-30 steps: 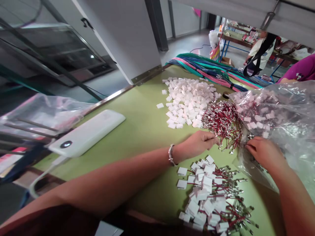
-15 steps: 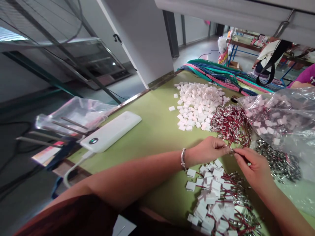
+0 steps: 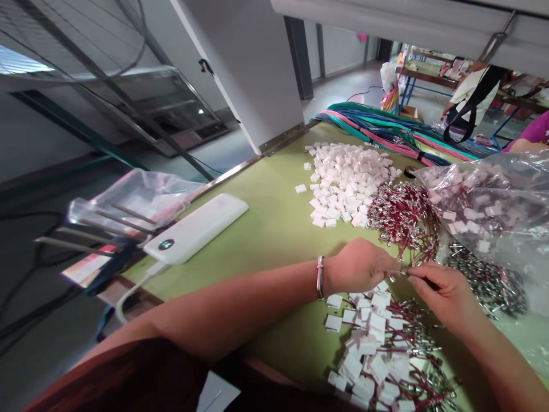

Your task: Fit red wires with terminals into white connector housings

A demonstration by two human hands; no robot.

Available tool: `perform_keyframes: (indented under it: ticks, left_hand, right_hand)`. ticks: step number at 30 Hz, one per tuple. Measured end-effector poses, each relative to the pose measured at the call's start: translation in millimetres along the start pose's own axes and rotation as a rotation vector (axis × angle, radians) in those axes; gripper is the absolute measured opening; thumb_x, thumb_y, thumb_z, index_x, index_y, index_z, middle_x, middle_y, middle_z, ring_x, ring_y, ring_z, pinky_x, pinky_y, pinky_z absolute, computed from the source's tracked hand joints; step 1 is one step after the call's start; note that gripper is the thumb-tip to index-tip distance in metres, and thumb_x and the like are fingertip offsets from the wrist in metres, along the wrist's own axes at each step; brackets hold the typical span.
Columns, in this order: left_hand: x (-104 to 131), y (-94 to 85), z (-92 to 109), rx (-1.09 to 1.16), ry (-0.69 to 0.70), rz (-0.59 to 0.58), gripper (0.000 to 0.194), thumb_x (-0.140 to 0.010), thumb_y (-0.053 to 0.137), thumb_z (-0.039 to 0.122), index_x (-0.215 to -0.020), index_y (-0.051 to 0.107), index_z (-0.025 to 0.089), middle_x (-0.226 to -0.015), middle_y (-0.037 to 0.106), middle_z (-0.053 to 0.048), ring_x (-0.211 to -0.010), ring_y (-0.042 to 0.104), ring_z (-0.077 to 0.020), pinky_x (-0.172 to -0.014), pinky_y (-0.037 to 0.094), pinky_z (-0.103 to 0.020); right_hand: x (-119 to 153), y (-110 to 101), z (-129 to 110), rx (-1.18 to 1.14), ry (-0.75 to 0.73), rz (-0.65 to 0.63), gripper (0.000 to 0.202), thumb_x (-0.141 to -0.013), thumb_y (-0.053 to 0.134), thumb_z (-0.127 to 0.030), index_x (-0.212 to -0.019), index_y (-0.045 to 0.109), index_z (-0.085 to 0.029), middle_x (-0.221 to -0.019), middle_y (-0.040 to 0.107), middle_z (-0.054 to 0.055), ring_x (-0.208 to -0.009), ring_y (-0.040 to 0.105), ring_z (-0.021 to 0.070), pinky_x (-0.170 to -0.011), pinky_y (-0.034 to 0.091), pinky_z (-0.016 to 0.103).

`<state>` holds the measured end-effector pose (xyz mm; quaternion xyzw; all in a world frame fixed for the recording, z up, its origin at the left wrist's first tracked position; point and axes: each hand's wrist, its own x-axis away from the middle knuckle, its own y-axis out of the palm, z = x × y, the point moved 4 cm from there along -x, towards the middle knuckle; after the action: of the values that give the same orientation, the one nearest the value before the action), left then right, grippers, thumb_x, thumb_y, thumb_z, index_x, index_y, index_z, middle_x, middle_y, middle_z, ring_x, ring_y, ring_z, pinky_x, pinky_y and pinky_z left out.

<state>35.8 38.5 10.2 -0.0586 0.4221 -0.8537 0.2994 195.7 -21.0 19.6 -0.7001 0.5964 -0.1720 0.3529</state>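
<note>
My left hand [image 3: 364,266], with a bracelet at the wrist, has its fingers closed in a pinch. Facing it, my right hand [image 3: 448,294] pinches too, and the fingertips almost meet. Between them shows a small wire lead [image 3: 402,273] with shiny metal ends; most of it is hidden by the fingers. Just behind the hands lies a heap of dark red leads with metal terminals [image 3: 403,217]. Below them spreads a pile of white connector pieces with leads attached [image 3: 377,337]. Farther back is a heap of loose white connector pieces [image 3: 347,177].
A clear plastic bag [image 3: 493,194] with white pieces covers the right side, beside a pile of dark leads [image 3: 489,280]. Bundled long cables [image 3: 386,134] line the back. A white power bank [image 3: 201,226] with a cable lies left. Other people are at the far right.
Both hands stay together over the same spot. My left hand has rolled over, its back now more upward, and the pinched fingertips have dropped slightly toward me.
</note>
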Motion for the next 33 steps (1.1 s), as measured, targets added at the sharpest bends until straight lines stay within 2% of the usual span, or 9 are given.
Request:
perform_keyframes:
  ticks: [4,8,12,17,21,24,26,29,33]
  left_hand:
    - [0,1.4,4,-0.172,0.041,-0.063,0.034,-0.081,0.047,0.010,-0.098,0.072,0.026,-0.077,0.071,0.000,-0.069,0.060,-0.0136,-0.056,0.037,-0.025]
    - [-3,-7.7,-3,-0.051,-0.033,0.001,0.028,-0.091,0.045,0.021,-0.104,0.069,0.024,-0.092,0.072,-0.002,-0.079,0.062,-0.0148,-0.068,0.044,-0.026]
    - [-5,-12.9,-15,0.043,-0.108,0.050,0.030,-0.096,0.044,0.032,-0.090,0.069,0.017,-0.082,0.069,-0.004,-0.070,0.058,-0.0126,-0.066,0.044,-0.024]
    - [-4,2.2,-11,0.228,-0.179,0.065,0.023,-0.092,0.051,0.029,-0.080,0.066,0.016,-0.072,0.065,0.000,-0.065,0.055,-0.0102,-0.062,0.043,-0.022]
    - [-3,1.1,-1,0.298,-0.129,0.082,0.021,-0.091,0.054,0.031,-0.085,0.067,0.016,-0.073,0.065,-0.001,-0.067,0.056,-0.0105,-0.064,0.045,-0.021]
    - [0,-23.0,-23,0.177,-0.274,0.214,0.034,-0.087,0.062,0.042,-0.110,0.063,0.017,-0.078,0.065,-0.001,-0.067,0.057,-0.0126,-0.063,0.046,-0.024]
    - [2,-43.3,-46,-0.042,-0.415,0.336,0.043,-0.082,0.066,0.046,-0.113,0.061,0.016,-0.087,0.065,-0.005,-0.075,0.058,-0.0167,-0.068,0.047,-0.029]
    - [2,-55.6,-73,-0.266,-0.479,0.300,0.031,-0.082,0.066,0.039,-0.100,0.064,0.015,-0.095,0.064,-0.008,-0.085,0.058,-0.0214,-0.074,0.046,-0.033]
    - [-1,-47.7,-80,-0.333,-0.409,0.188,0.012,-0.087,0.057,0.026,-0.091,0.065,0.017,-0.094,0.063,-0.006,-0.086,0.059,-0.0200,-0.074,0.044,-0.030]
  right_hand:
    - [1,1,3,-0.012,0.126,0.004,0.022,-0.087,0.053,-0.029,-0.083,0.074,-0.023,-0.069,0.070,0.000,-0.061,0.062,0.0143,-0.057,0.049,0.026]
    - [-3,-17,10,0.074,0.108,0.032,0.022,-0.086,0.054,-0.035,-0.082,0.072,-0.023,-0.072,0.071,0.001,-0.062,0.063,0.0162,-0.059,0.050,0.027]
    - [-4,-34,25,0.189,0.126,-0.023,0.023,-0.088,0.052,-0.038,-0.084,0.070,-0.023,-0.078,0.071,0.002,-0.067,0.065,0.0172,-0.063,0.052,0.028]
    - [0,-12,16,0.392,-0.008,-0.060,0.025,-0.089,0.049,-0.033,-0.099,0.069,-0.021,-0.103,0.070,0.009,-0.090,0.067,0.0240,-0.080,0.053,0.039]
    - [5,9,2,0.343,-0.061,-0.041,0.033,-0.094,0.037,-0.024,-0.093,0.069,-0.021,-0.086,0.073,0.008,-0.075,0.069,0.0208,-0.068,0.053,0.033]
    - [6,1,5,0.296,0.000,0.097,0.029,-0.094,0.041,-0.031,-0.107,0.066,-0.022,-0.086,0.075,0.006,-0.072,0.070,0.0200,-0.066,0.053,0.031]
    - [5,-7,13,0.280,0.094,0.132,0.028,-0.093,0.045,-0.036,-0.110,0.063,-0.022,-0.076,0.074,0.003,-0.060,0.067,0.0181,-0.058,0.051,0.028]
    - [4,-9,23,0.241,0.149,0.093,0.022,-0.092,0.046,-0.036,-0.100,0.061,-0.022,-0.069,0.071,0.000,-0.052,0.063,0.0159,-0.052,0.048,0.026]
    - [3,-3,25,0.196,0.135,0.084,0.020,-0.090,0.047,-0.036,-0.092,0.063,-0.024,-0.074,0.072,0.001,-0.062,0.067,0.0173,-0.059,0.050,0.027]
